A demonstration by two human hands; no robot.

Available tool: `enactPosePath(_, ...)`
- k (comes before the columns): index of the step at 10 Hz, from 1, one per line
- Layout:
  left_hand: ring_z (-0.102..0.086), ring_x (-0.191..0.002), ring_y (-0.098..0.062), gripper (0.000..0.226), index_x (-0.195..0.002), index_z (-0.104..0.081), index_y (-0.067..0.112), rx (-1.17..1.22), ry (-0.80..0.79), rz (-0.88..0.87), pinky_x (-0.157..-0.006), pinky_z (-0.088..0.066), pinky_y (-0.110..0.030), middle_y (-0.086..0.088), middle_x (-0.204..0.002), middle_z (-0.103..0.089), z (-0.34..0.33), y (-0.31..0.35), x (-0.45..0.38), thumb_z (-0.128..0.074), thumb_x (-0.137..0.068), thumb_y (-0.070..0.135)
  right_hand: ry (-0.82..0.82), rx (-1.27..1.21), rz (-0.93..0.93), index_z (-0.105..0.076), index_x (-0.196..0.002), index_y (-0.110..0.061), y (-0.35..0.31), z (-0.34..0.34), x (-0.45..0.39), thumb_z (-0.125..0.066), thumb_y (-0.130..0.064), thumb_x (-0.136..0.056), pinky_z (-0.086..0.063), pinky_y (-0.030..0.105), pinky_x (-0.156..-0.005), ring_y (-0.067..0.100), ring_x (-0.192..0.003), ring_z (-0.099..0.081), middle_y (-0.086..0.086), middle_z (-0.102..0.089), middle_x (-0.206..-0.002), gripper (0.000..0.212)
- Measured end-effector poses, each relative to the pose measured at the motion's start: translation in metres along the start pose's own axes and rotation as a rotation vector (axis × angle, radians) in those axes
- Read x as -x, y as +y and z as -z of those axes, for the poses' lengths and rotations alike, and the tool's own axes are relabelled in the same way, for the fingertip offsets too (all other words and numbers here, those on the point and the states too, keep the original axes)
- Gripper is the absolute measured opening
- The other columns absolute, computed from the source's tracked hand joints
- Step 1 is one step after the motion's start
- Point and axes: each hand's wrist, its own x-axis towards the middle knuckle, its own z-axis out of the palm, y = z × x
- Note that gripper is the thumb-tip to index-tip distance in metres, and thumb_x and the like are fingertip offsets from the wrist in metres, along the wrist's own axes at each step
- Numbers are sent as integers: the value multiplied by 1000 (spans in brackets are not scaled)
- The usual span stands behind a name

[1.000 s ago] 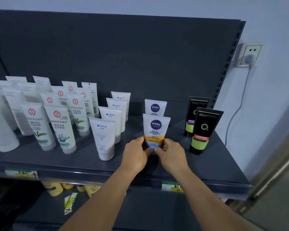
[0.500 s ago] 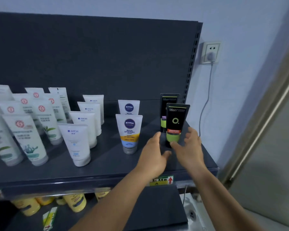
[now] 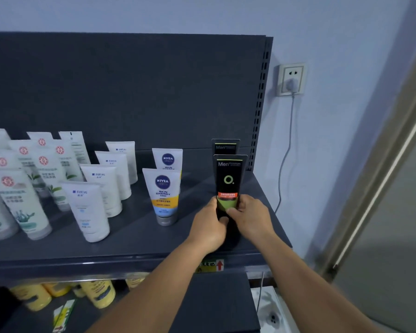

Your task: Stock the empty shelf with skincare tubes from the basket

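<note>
A black Men tube (image 3: 228,181) with a green ring stands upright near the right end of the dark shelf (image 3: 130,239). My left hand (image 3: 208,227) and my right hand (image 3: 250,217) grip its lower part from either side, thumbs on its front. A second black tube (image 3: 225,146) stands right behind it. Two Nivea tubes (image 3: 163,195) stand to the left in a line front to back. Further left are rows of white tubes (image 3: 91,210). The basket is out of view.
The shelf's right upright (image 3: 262,104) is close behind the black tubes. A wall socket (image 3: 291,79) with a hanging cable sits to the right. Yellow tubes (image 3: 99,293) lie on the lower shelf. A metal door frame (image 3: 382,176) slants at far right.
Both hands left the front Nivea tube, moved right and closed round the front black tube. The view has swung to the right.
</note>
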Motion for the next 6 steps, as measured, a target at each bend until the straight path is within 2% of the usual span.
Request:
enactPosePath(1,-58,-115,-21,42,-131,-46,23,-25,39,-5,-96,-46,-31,-2,-123,-63,-2,1,4,-54,-91,13,-12,9,16,-63,-98,-15,2,3,-2,-65,-19,-86,-39,19,-58,13,-82,-61,-1,-68,-92,14)
enactPosePath(2,-58,-116,-23,43,-133,-44,19,-86,57,-10,-95,-47,-31,-5,-123,-62,-3,2,7,-53,-92,13,-14,15,35,-63,-93,-15,3,4,-2,-66,-19,-85,-39,19,-57,13,-80,-61,0,-68,-89,8)
enactPosePath(4,-58,-114,-25,40,-130,-46,16,-173,59,-13,-93,-48,-35,-8,-121,-62,-2,7,9,-52,-91,11,-23,18,46,-65,-99,-15,4,6,-2,-66,-20,-86,-41,22,-62,13,-81,-61,-2,-68,-91,15)
enactPosePath(5,-58,-111,-24,39,-128,-45,16,-181,39,-1,-91,-49,-35,-8,-120,-62,-2,3,7,-52,-90,11,-52,5,38,-64,-101,-15,7,4,-5,-67,-21,-85,-46,25,-68,15,-84,-64,0,-70,-93,17)
enactPosePath(6,-54,-118,-26,46,-135,-38,14,-242,27,-20,-95,-46,-35,-10,-129,-56,3,6,11,-53,-91,14,-83,24,33,-61,-109,-17,7,4,-2,-68,-26,-85,-51,30,-80,19,-97,-66,1,-70,-102,27)
